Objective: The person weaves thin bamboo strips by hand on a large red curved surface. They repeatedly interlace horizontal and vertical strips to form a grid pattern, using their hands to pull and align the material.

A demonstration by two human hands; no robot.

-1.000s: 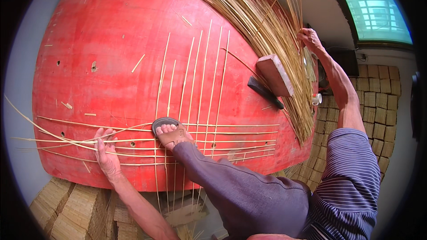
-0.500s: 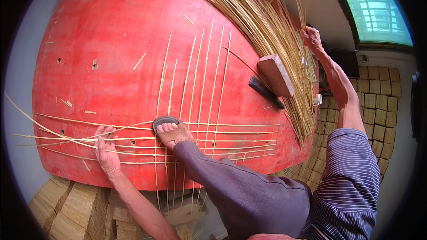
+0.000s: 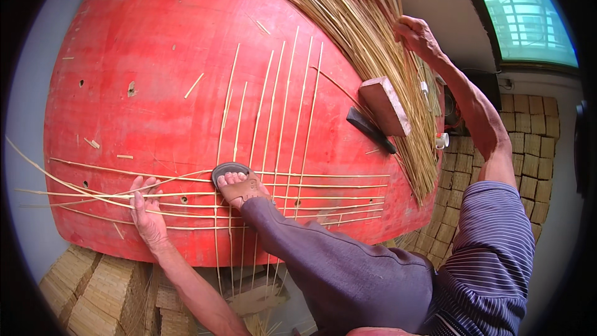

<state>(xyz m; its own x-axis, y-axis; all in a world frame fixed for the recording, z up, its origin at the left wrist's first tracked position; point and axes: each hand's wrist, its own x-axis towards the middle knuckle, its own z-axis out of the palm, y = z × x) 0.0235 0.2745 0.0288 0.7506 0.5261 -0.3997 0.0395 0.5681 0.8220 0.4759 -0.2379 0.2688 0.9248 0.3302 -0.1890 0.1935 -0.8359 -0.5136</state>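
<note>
The left hand [image 3: 147, 211] lies flat and open on the red board [image 3: 155, 56], fingers spread, pressing down the crosswise strips [image 3: 311, 185] near their left ends. The right hand [image 3: 418, 36] is stretched far out to the upper right, its fingers closed around a few strands of the straw bundle [image 3: 367, 43] that fans across the board's top right corner.

Between the hands, a sandalled foot [image 3: 239, 188] stands on the weave where the crosswise strips cross the upright strips [image 3: 273, 106] (the upright ones run from the board's near edge up toward the bundle). A wooden block [image 3: 384, 106] rests on the bundle's lower part, with a dark knife [image 3: 370, 129] just beside it on the board.

Small splinters lie scattered on the board. Stacks of woven mats [image 3: 87, 292] sit below the board's near edge, and more [image 3: 528, 149] are piled at the right under a window [image 3: 525, 22].
</note>
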